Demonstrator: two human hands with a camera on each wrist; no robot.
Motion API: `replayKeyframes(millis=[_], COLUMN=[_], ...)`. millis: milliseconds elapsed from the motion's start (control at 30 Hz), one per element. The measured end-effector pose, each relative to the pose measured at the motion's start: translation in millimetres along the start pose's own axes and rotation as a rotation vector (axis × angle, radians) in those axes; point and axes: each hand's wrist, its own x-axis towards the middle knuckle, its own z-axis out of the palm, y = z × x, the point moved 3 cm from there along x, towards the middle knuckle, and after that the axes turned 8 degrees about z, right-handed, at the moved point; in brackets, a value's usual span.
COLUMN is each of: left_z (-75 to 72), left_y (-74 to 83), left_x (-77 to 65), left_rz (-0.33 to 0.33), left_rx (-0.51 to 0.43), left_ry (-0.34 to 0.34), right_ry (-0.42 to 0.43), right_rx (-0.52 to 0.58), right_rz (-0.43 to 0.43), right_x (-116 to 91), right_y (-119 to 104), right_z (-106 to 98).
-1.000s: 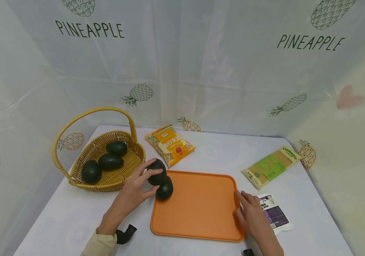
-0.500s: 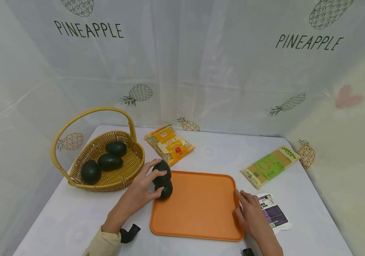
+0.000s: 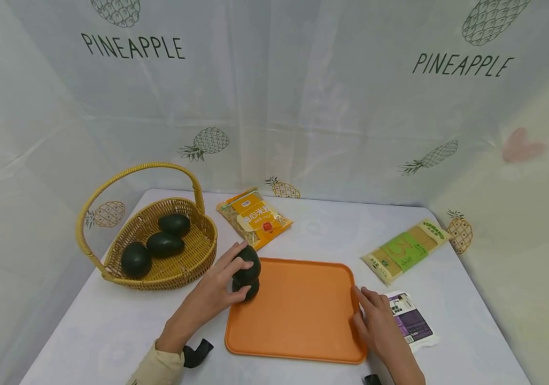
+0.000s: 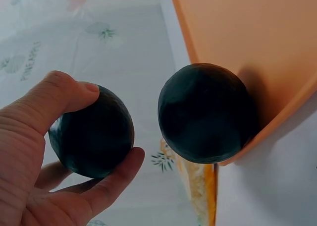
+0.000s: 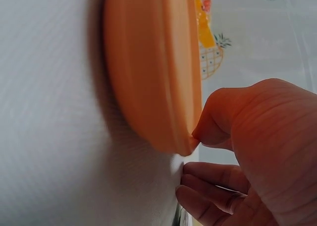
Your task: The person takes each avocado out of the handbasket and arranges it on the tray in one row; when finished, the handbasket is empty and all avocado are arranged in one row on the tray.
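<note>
A dark green avocado (image 3: pixel 250 263) is held between the thumb and fingers of my left hand (image 3: pixel 216 289), above the tray's far left corner. A second avocado (image 4: pixel 205 114) sits on the orange tray (image 3: pixel 298 315) near its left rim; the left wrist view shows a gap between the two. From the head, the held avocado partly covers it. At the tray's right side, my right hand (image 3: pixel 377 321) pinches the rim with thumb and index finger. In the right wrist view its other fingers (image 5: pixel 213 174) are loosely bent beside the tray.
A wicker basket (image 3: pixel 207 262) with a tall handle holds 3 more avocados. Behind the tray lies an orange food packet (image 3: pixel 257 216). A green-labelled noodle pack (image 3: pixel 406 250) and a purple-and-white packet (image 3: pixel 414 323) lie to the right. A black curved object (image 3: pixel 198 354) is near my left wrist.
My left hand has carried the avocado right and slightly toward me, covering more of the avocado on the tray. My right hand has stayed at the rim.
</note>
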Motion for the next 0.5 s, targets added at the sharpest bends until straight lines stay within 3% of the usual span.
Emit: replayKeyframes(millis=[133,300,500], left_z=[0.2,2.0,5.9], left_y=[-0.2,1.4,4.3], left_x=[-0.2,1.0,4.0], left_rz=[0.011,0.073,0.098], left_rx=[0.009,0.016,0.004], left_ry=[0.008,0.007,-0.028], right_ry=[-0.010,0.009,0.042], right_rx=[0.002,0.005,0.010], right_rz=[0.008,0.002,-0.016], right_x=[0.2,-0.7,-1.5], right_y=[0.0,0.7,0.4], right_z=[0.8,1.3,1.5])
